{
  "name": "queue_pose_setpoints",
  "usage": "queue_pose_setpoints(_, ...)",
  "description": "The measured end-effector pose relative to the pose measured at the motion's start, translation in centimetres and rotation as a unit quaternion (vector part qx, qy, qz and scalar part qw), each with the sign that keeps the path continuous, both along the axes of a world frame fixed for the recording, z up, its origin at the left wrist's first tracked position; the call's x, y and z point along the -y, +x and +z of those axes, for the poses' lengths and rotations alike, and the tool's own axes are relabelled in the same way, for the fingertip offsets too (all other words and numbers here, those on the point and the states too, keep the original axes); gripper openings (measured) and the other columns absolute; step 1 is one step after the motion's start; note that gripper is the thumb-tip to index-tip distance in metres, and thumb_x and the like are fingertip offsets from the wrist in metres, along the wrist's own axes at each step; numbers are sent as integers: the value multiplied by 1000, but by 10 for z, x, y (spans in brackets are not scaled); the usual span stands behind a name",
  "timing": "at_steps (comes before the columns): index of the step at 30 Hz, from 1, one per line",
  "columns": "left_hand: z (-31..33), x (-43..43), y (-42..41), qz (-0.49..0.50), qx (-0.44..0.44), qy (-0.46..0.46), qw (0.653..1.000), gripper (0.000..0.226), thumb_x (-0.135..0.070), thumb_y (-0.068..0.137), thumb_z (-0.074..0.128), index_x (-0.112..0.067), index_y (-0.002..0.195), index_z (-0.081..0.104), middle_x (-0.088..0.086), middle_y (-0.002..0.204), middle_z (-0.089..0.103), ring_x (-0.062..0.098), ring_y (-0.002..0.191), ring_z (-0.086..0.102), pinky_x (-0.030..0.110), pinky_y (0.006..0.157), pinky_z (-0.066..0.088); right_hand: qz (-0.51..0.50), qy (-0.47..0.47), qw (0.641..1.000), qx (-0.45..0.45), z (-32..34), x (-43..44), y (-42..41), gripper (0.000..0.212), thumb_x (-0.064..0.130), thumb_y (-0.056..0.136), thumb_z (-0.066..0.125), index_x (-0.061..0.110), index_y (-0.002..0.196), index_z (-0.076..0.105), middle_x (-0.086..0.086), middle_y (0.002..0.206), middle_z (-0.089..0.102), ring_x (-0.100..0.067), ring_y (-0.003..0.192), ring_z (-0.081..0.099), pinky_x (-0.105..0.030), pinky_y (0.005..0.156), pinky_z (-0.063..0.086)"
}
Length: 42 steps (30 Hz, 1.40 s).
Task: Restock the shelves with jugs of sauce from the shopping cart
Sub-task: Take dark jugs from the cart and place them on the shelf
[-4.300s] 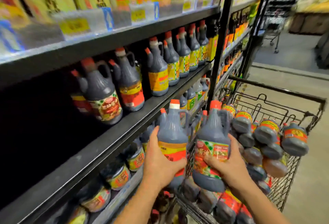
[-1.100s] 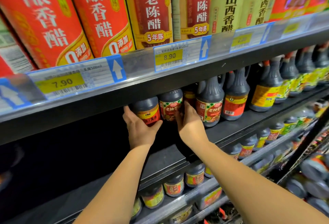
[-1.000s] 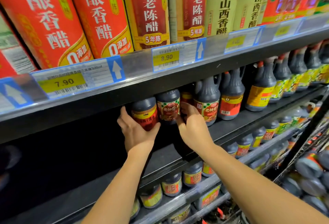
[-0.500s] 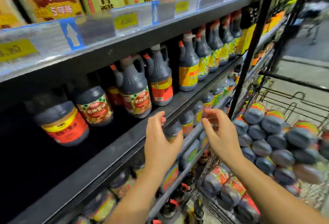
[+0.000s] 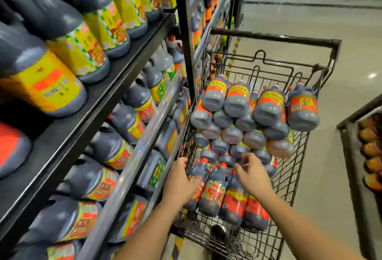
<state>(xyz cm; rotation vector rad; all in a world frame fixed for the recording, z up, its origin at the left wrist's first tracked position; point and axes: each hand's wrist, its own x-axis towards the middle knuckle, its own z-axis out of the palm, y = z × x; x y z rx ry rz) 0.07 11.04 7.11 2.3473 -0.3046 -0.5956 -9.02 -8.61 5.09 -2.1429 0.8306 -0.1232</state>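
A black wire shopping cart [image 5: 293, 169] stands right of the shelves, piled with dark sauce jugs with red caps and red-and-yellow labels. Several jugs lie in the near row; one with a green-and-red label [image 5: 214, 192] lies between my hands. My left hand [image 5: 180, 182] hovers over the leftmost jug [image 5: 197, 172] of that row, fingers spread, holding nothing. My right hand [image 5: 253, 174] is open above the jugs [image 5: 235, 199] on the right of the row. A taller stack of jugs [image 5: 244, 115] fills the far half of the cart.
Black shelves [image 5: 99, 94] on the left carry rows of similar jugs on several levels. A black upright post [image 5: 187, 38] stands between shelf bays, close to the cart's left side. Another rack with goods [image 5: 370, 152] is at the right edge. Grey floor lies beyond the cart.
Both hands let go of the two jugs set on the middle shelf, pulled back and dropped down into the cart. My view swung from the shelf down to the cart.
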Motion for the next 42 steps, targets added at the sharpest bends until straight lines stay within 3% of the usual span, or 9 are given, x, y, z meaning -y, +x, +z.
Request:
queue_pose_setpoints(3,-40,16,4,-32,-53,57,996,64,-32,82,71,-14,135,42,4,132,47,22,120,50,24,87,38,-13,41,996,-81,-44,18,-12,18,21,91,61,8,95,50,-8,86,56,-24,75,54,-32,56,31)
queue_pose_setpoints(7,-83,28,8,-47,-111,117,986,65,-39,76,75,-20,131,46,2,124,49,22,108,57,30,86,47,-1,100,978,-184,-91,19,-20,23,23,90,59,7,101,48,-2,84,50,-25,79,51,-32,61,31)
queue_pose_setpoints(10,-114,31,15,-58,-133,153,977,65,-36,72,77,-23,128,46,2,122,51,21,108,57,36,90,50,23,117,963,-240,-117,11,-14,37,25,85,61,6,115,50,-12,105,59,-33,98,58,-34,73,43)
queue_pose_setpoints(15,-162,40,32,-45,-179,199,962,103,-39,74,80,-13,152,19,10,149,36,29,135,39,37,109,37,92,80,944,-308,-146,-5,0,57,43,86,61,11,129,41,-14,130,39,-34,125,40,-37,104,37)
queue_pose_setpoints(20,-200,45,43,9,-208,220,953,115,-40,72,81,-15,156,6,9,159,24,29,143,28,42,115,31,102,69,934,-334,-162,-15,12,83,60,76,68,15,136,34,-14,133,30,-36,128,33,-43,102,39)
queue_pose_setpoints(23,-216,52,46,65,-214,215,951,123,-50,56,86,-18,153,18,10,153,35,31,136,39,46,109,39,105,41,930,-349,-166,-18,16,85,66,73,67,18,136,34,-11,132,30,-33,127,32,-43,99,43)
queue_pose_setpoints(32,-229,56,58,78,-214,257,939,76,-45,52,88,-23,114,49,1,103,64,24,90,62,34,77,53,97,14,924,-369,-171,-24,19,89,70,69,65,22,138,35,-3,127,32,-27,121,34,-41,95,41)
queue_pose_setpoints(35,-219,58,57,73,-204,245,945,68,-33,53,88,-20,109,50,0,100,64,20,82,60,29,68,48,89,21,923,-374,-170,-24,20,84,71,70,63,23,134,38,-3,126,32,-27,122,34,-42,97,40)
queue_pose_setpoints(42,-188,39,34,42,-121,176,976,73,-44,40,83,-24,100,47,-5,103,54,16,83,61,35,70,54,83,5,919,-386,-167,-29,26,78,72,74,58,20,130,41,-6,128,33,-30,122,34,-42,98,39)
